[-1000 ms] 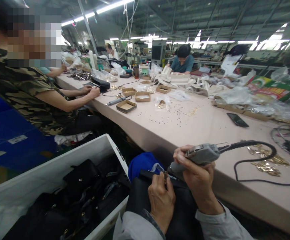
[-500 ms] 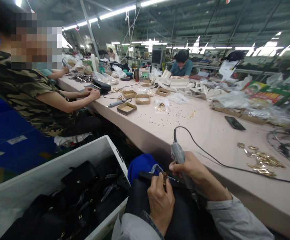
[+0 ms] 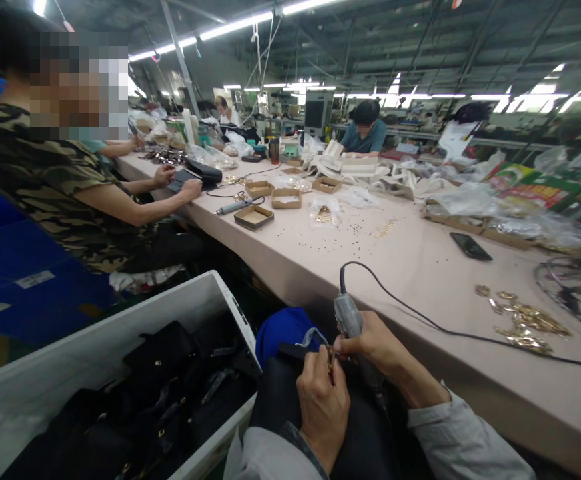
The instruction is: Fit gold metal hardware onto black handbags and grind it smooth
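A black bag (image 3: 295, 400) rests on my lap below the table edge. My left hand (image 3: 323, 400) is closed, pinching a small gold metal fitting (image 3: 329, 359) at the bag's top edge. My right hand (image 3: 377, 347) is wrapped round a grey corded electric screwdriver (image 3: 347, 317), held nearly upright with its tip down by the fitting. Its black cable (image 3: 445, 327) runs off across the table to the right.
A white bin (image 3: 120, 333) of black bags stands at my left. The long beige table (image 3: 395, 267) carries gold fittings (image 3: 525, 323), a phone (image 3: 470, 246), small cardboard trays (image 3: 253, 215) and plastic bags. A person in a camouflage shirt (image 3: 45, 180) sits at left; others work farther off.
My right hand turned the screwdriver from lying sideways to nearly upright and brought it down to the fitting. My left hand kept its pinch. The person at left moved a hand slightly.
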{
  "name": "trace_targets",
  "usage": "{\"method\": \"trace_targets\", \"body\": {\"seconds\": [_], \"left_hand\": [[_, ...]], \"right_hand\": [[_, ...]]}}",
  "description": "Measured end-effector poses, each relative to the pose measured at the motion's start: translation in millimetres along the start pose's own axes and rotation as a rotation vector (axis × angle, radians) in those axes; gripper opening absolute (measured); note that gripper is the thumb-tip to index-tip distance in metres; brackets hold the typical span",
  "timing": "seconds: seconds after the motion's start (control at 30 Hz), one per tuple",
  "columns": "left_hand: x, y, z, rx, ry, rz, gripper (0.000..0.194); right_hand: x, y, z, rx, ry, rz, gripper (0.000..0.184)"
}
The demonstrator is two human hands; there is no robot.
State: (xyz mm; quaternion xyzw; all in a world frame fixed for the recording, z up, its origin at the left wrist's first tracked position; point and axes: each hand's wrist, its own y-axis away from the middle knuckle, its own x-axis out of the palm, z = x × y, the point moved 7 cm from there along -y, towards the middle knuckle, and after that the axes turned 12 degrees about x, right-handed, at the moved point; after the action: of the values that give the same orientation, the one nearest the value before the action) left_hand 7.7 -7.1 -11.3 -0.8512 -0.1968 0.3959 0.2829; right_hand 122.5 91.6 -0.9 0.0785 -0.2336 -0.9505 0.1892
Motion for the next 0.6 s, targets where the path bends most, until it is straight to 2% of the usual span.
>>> {"method": "trace_targets", "body": {"seconds": [0.33, 0.6], "left_hand": [[0.4, 1.4, -0.8, -0.034, 0.005, 0.021, 0.022], [-0.2, 0.9, -2.7, -0.041, 0.0, 0.0, 0.024]], "right_hand": [[2.2, 1.2, 2.9, -0.015, 0.048, -0.046, 0.027], [2.4, -1.6, 4.9, -0.02, 0.101, -0.046, 0.02]]}}
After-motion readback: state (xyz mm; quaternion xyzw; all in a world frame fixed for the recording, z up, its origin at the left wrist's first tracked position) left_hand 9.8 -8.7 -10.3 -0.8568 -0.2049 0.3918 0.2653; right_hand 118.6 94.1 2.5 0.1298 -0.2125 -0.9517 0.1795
